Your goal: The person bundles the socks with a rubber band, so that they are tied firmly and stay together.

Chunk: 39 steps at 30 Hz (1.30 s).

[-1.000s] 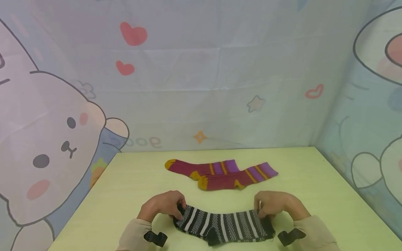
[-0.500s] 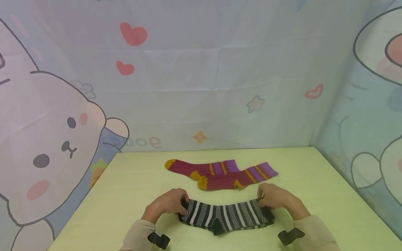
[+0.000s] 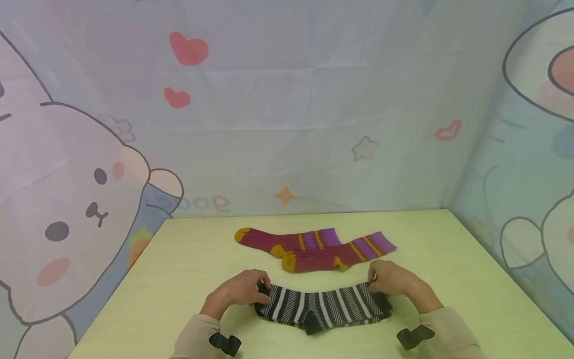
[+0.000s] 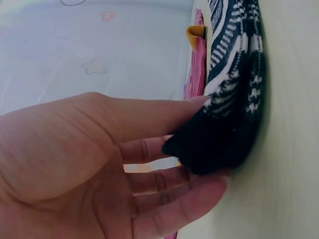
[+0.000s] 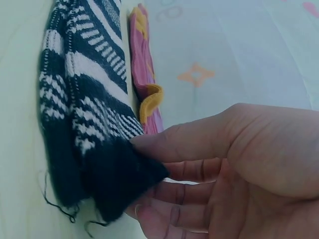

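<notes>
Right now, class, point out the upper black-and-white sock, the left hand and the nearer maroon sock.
Upper black-and-white sock (image 3: 327, 305): head view, patterned middle.
Left hand (image 4: 94, 152): left wrist view, near the thumb's base.
Nearer maroon sock (image 3: 316, 260): head view, maroon foot section.

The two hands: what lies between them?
Black-and-white socks, one end in the left hand, the other in the right hand, as the head view shows.

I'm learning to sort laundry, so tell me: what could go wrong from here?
The left hand and right hand pinch the ends of the layered striped socks, so the layers might slide out of line.

Loose threads by the right hand could snag a finger.

The maroon socks lie just beyond, so a forward push might bump them.
</notes>
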{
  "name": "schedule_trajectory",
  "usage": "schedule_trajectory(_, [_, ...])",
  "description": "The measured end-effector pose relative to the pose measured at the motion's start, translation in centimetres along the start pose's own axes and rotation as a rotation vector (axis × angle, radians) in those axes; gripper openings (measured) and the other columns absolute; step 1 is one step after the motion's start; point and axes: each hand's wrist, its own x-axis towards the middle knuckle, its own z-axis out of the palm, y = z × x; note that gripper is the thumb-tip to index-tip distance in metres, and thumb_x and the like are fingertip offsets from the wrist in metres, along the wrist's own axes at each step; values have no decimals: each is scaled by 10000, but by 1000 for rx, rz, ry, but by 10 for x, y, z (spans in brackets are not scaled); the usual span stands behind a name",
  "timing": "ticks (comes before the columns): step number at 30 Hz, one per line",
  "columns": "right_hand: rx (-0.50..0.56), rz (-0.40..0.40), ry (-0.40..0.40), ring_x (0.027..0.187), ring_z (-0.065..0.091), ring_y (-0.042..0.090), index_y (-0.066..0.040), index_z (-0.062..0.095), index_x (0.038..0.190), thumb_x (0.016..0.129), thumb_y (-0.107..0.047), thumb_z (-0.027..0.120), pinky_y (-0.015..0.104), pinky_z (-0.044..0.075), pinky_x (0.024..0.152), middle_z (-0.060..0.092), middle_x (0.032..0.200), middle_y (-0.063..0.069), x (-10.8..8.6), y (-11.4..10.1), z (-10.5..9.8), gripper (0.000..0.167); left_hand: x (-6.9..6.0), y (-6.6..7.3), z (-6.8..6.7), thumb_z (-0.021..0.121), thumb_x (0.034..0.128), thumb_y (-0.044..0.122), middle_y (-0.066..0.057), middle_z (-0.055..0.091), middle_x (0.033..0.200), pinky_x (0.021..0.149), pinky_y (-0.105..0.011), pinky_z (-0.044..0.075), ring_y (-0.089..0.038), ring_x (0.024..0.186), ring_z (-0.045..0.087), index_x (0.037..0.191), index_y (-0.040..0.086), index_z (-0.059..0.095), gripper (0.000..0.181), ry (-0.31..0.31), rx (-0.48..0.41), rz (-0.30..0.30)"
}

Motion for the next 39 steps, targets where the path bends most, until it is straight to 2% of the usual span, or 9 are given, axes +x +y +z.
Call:
schedule_trajectory(5, [14, 9, 34, 689, 546, 175, -6, 599, 898, 836, -60, 714, 348, 480, 630, 588, 833, 51, 1, 3, -4, 141, 0, -2, -2, 757, 899, 159, -112, 651, 1015, 734, -406, 499, -202, 825, 578, 1020, 66, 636, 195, 30, -29, 14])
schedule_trajectory(8, [14, -13, 65, 687, 542, 182, 9, 586, 913, 851, -61, 696, 349, 478, 618, 579, 824, 58, 3, 6, -7, 145, 2, -2, -3, 729, 917, 141, -87, 649, 966, 752, -403, 507, -206, 839, 593, 1033, 37, 630, 185, 75, -43, 32])
schedule_trajectory(12, [-19, -63, 122, 751, 548, 206, 31, 579, 939, 859, -70, 684, 378, 490, 662, 588, 848, 72, 9, 9, -15, 166, 9, 1, -3, 717, 921, 138, -78, 639, 951, 761, -399, 521, -211, 836, 593, 1057, 14, 624, 206, 141, -65, 23])
schedule_trajectory(17, [-50, -85, 154, 740, 548, 209, 27, 577, 918, 876, -47, 665, 382, 488, 649, 592, 836, 76, 20, 14, -27, 123, 26, 3, 0, 716, 925, 151, -115, 638, 1004, 778, -432, 534, -253, 877, 611, 1110, 13, 610, 255, 213, -91, -17])
schedule_trajectory(23, [-71, -86, 161, 758, 559, 233, 46, 557, 945, 882, -44, 646, 408, 500, 665, 595, 868, 113, 34, 23, -41, 142, 50, 7, 0, 708, 934, 138, -155, 631, 1036, 797, -452, 533, -296, 916, 605, 1160, -14, 590, 297, 317, -86, -32])
schedule_trajectory(28, [-96, -55, 198, 826, 600, 321, 118, 560, 1000, 860, -55, 628, 469, 526, 732, 629, 946, 221, 50, 34, -50, 232, 60, 12, -1, 703, 939, 151, -158, 643, 1072, 796, -433, 536, -288, 936, 603, 1192, -7, 599, 315, 320, -82, -61])
schedule_trajectory(34, [-129, -33, 224, 960, 597, 440, 197, 552, 1093, 849, -42, 588, 546, 501, 838, 614, 1034, 311, 66, 51, -57, 343, 71, 11, 3, 711, 933, 149, -125, 651, 1037, 783, -407, 542, -249, 854, 598, 1200, -11, 588, 334, 297, -83, -76])
schedule_trajectory(39, [-149, -51, 228, 952, 607, 463, 202, 561, 1086, 817, -48, 610, 555, 500, 844, 616, 1050, 350, 75, 59, -58, 370, 75, 8, 7, 717, 928, 173, -158, 655, 1119, 863, -464, 527, -298, 958, 613, 1215, -8, 592, 361, 294, -75, -82])
